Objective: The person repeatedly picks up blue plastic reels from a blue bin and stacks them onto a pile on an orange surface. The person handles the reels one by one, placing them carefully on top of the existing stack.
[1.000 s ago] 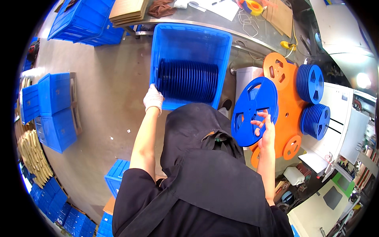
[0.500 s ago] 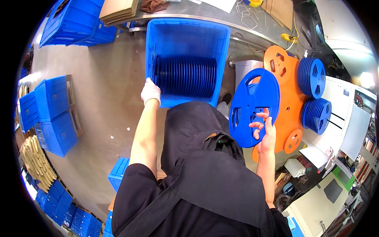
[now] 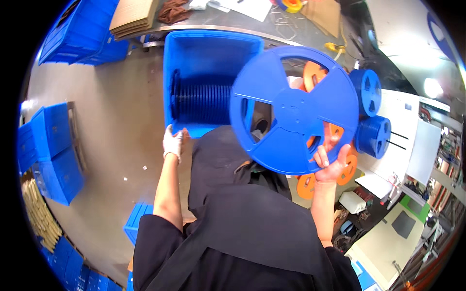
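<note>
My right hand (image 3: 332, 165) grips the lower right rim of a blue plastic reel (image 3: 291, 109), with fingers passing through one of its openings. The reel is raised, its broad round face turned up toward the view, and it hides part of the bin and the orange stand. My left hand (image 3: 173, 144), in a pale glove with bare fingertips, is at the near left corner of a blue plastic bin (image 3: 213, 35). Its fingers are apart; whether they touch the bin's rim is hard to tell. Inside the bin a row of blue reels (image 3: 201, 104) stands on edge.
Behind the reel is an orange stand (image 3: 347, 169), mostly hidden, with stacks of blue reels (image 3: 373, 137) on its right. A metal workbench (image 3: 233, 19) with cardboard runs along the far side. Blue crates (image 3: 51, 131) stand on the left.
The blue reel has come up and left off the orange stand in my right hand, turning its face upward. My left hand has loosened from the bin's rim, fingers now spread.
</note>
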Demonstrator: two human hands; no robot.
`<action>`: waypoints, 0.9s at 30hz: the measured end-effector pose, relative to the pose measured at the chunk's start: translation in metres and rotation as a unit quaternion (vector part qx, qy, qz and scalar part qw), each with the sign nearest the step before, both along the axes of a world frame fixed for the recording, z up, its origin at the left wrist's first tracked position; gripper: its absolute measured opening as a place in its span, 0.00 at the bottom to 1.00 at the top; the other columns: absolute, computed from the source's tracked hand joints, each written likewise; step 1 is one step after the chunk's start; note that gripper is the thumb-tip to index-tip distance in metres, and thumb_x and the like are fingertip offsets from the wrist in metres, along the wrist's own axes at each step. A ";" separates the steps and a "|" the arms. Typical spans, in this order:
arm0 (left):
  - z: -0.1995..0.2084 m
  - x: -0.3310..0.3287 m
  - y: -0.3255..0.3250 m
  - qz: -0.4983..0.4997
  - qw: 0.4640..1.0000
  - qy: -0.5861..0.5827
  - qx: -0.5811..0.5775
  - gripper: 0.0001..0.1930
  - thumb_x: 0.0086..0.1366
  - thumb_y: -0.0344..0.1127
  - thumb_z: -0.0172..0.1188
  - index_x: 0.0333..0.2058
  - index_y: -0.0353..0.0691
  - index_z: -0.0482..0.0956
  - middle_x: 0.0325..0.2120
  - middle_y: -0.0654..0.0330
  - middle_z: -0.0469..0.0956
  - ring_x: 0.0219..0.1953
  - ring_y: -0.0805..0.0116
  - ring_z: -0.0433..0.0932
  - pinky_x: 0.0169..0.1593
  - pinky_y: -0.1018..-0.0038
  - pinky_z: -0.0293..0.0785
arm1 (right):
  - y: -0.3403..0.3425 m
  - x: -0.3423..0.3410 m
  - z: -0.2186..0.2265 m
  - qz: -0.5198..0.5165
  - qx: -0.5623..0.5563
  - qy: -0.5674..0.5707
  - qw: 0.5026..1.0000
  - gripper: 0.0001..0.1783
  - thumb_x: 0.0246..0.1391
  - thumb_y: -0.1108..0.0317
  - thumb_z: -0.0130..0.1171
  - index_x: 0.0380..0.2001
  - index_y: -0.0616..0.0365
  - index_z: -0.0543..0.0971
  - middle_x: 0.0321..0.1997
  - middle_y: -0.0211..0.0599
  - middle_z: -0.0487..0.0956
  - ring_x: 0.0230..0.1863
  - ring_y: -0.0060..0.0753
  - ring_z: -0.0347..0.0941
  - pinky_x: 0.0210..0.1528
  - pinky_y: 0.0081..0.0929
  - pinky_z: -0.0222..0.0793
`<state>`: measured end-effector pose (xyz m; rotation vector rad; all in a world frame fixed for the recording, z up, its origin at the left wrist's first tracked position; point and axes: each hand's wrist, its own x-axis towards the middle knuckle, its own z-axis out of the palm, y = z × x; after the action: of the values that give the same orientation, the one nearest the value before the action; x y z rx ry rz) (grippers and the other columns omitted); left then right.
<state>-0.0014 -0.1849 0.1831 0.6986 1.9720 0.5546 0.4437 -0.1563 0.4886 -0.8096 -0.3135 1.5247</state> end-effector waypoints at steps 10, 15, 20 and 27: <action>0.197 0.046 0.099 0.098 0.876 -0.233 0.411 0.22 0.67 0.39 0.56 0.56 0.36 0.68 0.48 0.57 0.74 0.49 0.67 0.73 0.54 0.70 0.70 | 0.009 0.006 0.004 0.076 0.084 0.169 0.979 0.22 0.64 0.52 0.49 0.41 0.65 0.70 0.73 0.43 0.48 0.14 0.17 0.59 0.16 0.15 0.52; 0.284 0.170 0.108 -0.218 0.788 0.075 0.571 0.19 0.64 0.29 0.53 0.55 0.38 0.70 0.49 0.55 0.75 0.50 0.64 0.75 0.58 0.64 0.68 | 0.009 -0.017 0.006 0.108 0.064 0.182 0.975 0.26 0.62 0.45 0.48 0.40 0.63 0.72 0.73 0.40 0.50 0.13 0.16 0.57 0.16 0.15 0.51; 0.322 0.267 0.086 -0.354 0.690 0.238 0.586 0.23 0.55 0.27 0.51 0.52 0.41 0.72 0.42 0.55 0.77 0.43 0.59 0.77 0.56 0.57 0.68 | -0.010 -0.008 0.006 0.119 0.036 0.182 0.975 0.27 0.61 0.43 0.48 0.37 0.61 0.71 0.71 0.41 0.55 0.13 0.15 0.57 0.16 0.15 0.52; 0.211 0.132 0.091 -0.287 0.764 0.396 0.420 0.16 0.58 0.21 0.53 0.45 0.42 0.77 0.38 0.53 0.80 0.35 0.55 0.80 0.41 0.68 0.78 | -0.031 0.046 0.012 0.068 0.040 0.150 0.986 0.27 0.61 0.43 0.48 0.37 0.61 0.72 0.68 0.41 0.59 0.14 0.16 0.58 0.16 0.15 0.51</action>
<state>0.1302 -0.0942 0.3943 2.3333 1.9795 0.8339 0.4894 -0.1868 0.5010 -0.4927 -0.2079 1.7237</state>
